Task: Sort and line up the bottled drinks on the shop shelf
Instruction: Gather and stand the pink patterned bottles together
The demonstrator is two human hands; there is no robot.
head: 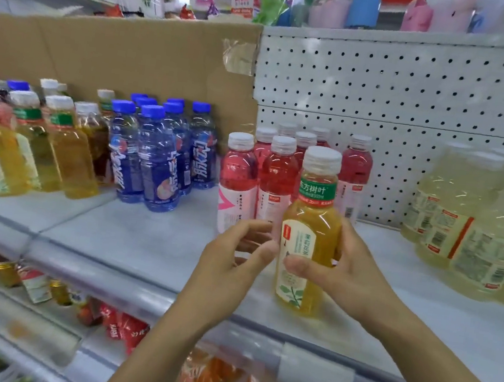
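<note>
At the far left of the shelf [143, 241], amber tea bottles [59, 148] with white caps are stood in rows. Just beside them a cluster of blue bottles [160, 154] with blue caps is seen, backed by a cardboard sheet [118, 57]. Further right, pink bottles [239, 183] are grouped against the perforated back panel [414, 99].

In front of the pink group the left hand [231, 271] is raised. Its grip is half apart, the fingers loosely curved and nothing enclosed. The thumb tip is brought just beside the held tea bottle [310, 239]; whether it touches cannot be told.

That bottle, amber with a green neck band and a white cap, is kept upright near the shelf's front edge, before the pink bottles. Whether its base rests on the shelf cannot be told. It is clamped by the grip of the right hand [351, 273], with the thumb laid across the front label and the fingers wrapped behind.

At the far right, pale yellow bottles [469, 223] are stood, well apart from the hands.
</note>
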